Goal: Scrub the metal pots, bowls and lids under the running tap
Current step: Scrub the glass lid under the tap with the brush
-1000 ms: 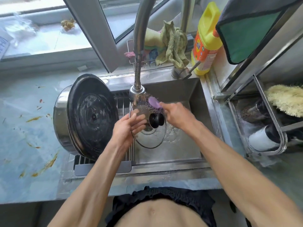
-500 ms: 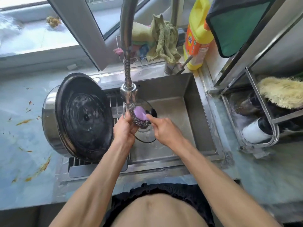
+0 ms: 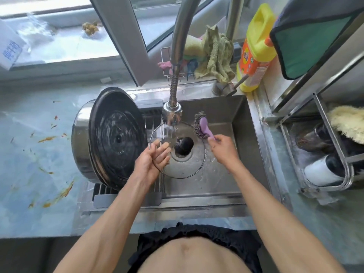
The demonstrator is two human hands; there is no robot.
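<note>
Sitting biggest of all, off to the left of the left-hand grip: a steel pot (image 3: pixel 82 142) tipped on its side on the drying rack (image 3: pixel 126 196), dark bottom facing the sink (image 3: pixel 240 119). Curving down from the window side, the tap (image 3: pixel 173 113), spout ending right above the gripped rim, water running onto the glass. Being held over the sink basin, just under that spout: the glass lid (image 3: pixel 183 166), tilted, black knob (image 3: pixel 184 144) pointing up toward the camera. Gripping its left rim, the left hand (image 3: pixel 151 160), thumb on one side and fingers curled over the edge. Clutching the purple handle just right of the lid, the right hand (image 3: pixel 223 147), fingers wrapped round it, steel-wool scrubber (image 3: pixel 200 127) sticking up past the knuckles and touching or nearly touching the lid's upper right edge, honestly hard to tell which. Further back from both grips: yellow detergent bottle (image 3: pixel 256 48) and a greenish rag (image 3: pixel 216 56) draped over a wire caddy.
</note>
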